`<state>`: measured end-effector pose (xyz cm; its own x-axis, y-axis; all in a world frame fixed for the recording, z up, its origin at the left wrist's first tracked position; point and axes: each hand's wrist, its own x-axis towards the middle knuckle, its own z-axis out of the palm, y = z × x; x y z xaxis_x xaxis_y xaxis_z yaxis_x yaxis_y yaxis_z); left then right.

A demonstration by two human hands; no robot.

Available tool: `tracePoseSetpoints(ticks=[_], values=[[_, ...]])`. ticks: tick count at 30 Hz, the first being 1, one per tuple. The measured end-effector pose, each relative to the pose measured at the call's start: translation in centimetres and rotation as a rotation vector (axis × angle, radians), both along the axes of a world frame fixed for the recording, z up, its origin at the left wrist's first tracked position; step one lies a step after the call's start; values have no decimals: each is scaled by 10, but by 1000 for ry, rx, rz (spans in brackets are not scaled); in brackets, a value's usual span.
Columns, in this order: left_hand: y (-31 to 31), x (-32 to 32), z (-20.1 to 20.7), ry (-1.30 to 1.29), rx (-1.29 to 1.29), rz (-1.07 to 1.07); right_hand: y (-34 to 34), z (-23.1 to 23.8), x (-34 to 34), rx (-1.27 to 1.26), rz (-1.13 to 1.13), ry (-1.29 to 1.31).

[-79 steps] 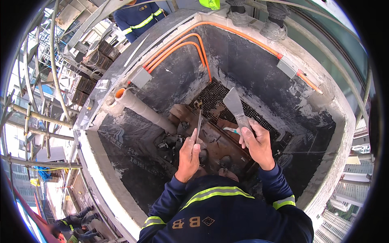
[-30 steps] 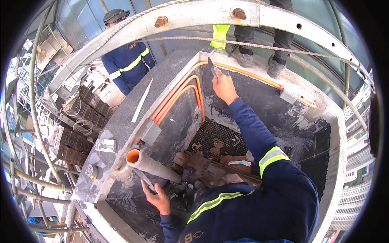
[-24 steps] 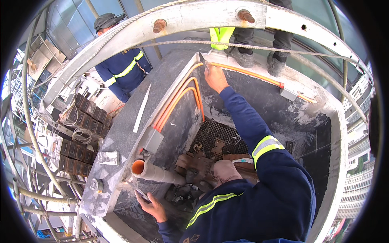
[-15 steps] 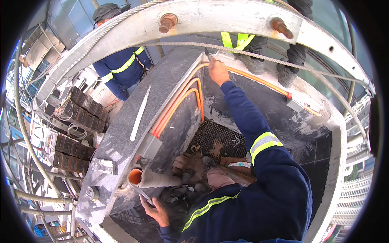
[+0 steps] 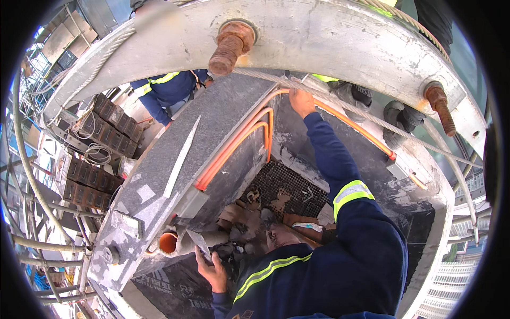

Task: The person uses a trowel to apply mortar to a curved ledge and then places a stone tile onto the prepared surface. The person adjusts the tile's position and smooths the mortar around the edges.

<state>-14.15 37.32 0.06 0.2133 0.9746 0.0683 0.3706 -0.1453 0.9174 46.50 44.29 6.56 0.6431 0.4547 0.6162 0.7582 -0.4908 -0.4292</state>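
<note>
My left hand (image 5: 213, 272) grips a flat grey blade (image 5: 199, 243), like a plasterer's scraper, held tilted beside the open orange end of a pale-coated pipe (image 5: 186, 243). At the far corner of the dark stone slab (image 5: 186, 127), my right hand (image 5: 302, 102) is closed close to the bend of the orange conduits (image 5: 279, 94). What it grips is hidden behind the fingers. A long white pointed strip (image 5: 182, 157) lies on the slab. Several conduits run down from the corner to a grey box (image 5: 192, 204).
A thick pale metal beam (image 5: 319, 40) with rusty bolts (image 5: 232, 47) crosses above my reach, a steel cable (image 5: 366, 114) below it. At left are stacked brown weights (image 5: 93, 183) and scaffold poles (image 5: 50, 244). A co-worker's sleeve (image 5: 164, 95) is beyond the slab. Debris and black mesh (image 5: 284, 183) lie below.
My view has shifted, and the beam looks larger. The left hand's blade has turned to show its flat face, slightly away from the pipe's mouth. The dark tool tip above my right hand is hidden now.
</note>
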Motion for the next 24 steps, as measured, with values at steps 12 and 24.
tracePoseSetpoints(ticks=[12,24], values=[[2,16,-16,59,27,-76,10,-12,16,43,32,-113],[22,37,-14,85,130,-74,30,-7,48,36,111,-99]])
